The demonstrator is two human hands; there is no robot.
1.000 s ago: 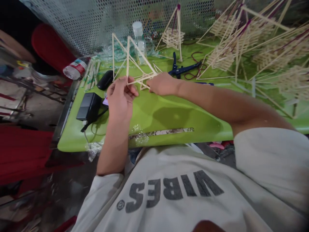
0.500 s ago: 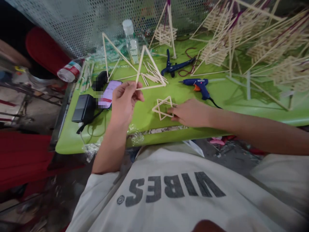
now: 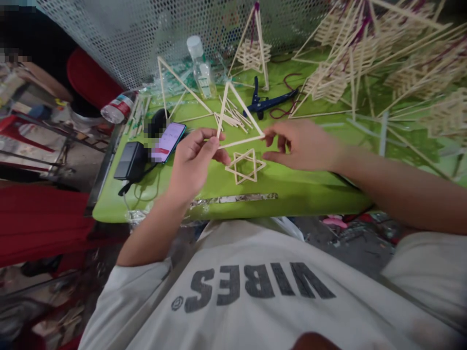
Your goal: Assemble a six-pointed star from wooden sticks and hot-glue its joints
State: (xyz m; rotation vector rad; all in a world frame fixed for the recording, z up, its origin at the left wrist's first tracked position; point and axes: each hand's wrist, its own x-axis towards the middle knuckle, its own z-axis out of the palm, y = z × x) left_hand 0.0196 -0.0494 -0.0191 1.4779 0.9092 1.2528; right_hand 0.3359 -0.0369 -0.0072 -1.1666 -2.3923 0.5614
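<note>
My left hand [image 3: 195, 158] pinches the lower left corner of a triangle of thin wooden sticks [image 3: 251, 119], held upright above the green table [image 3: 292, 187]. My right hand [image 3: 304, 145] touches the triangle's lower right corner with its fingertips, fingers loosely curled. A small six-pointed stick star [image 3: 245, 166] lies flat on the table just below and between both hands. Behind the triangle lies a loose bundle of sticks [image 3: 230, 118].
A larger stick triangle frame [image 3: 175, 85] and a clear bottle [image 3: 200, 68] stand at the back. Blue pliers [image 3: 268, 101], a phone [image 3: 168, 141], a black adapter [image 3: 131, 161], many stick pyramids [image 3: 365, 53] at the right. Mesh wall behind.
My right hand left the star on the table and rose to the triangle's right corner. The left hand kept hold of the triangle. The view shifted and the blue glue gun is hidden.
</note>
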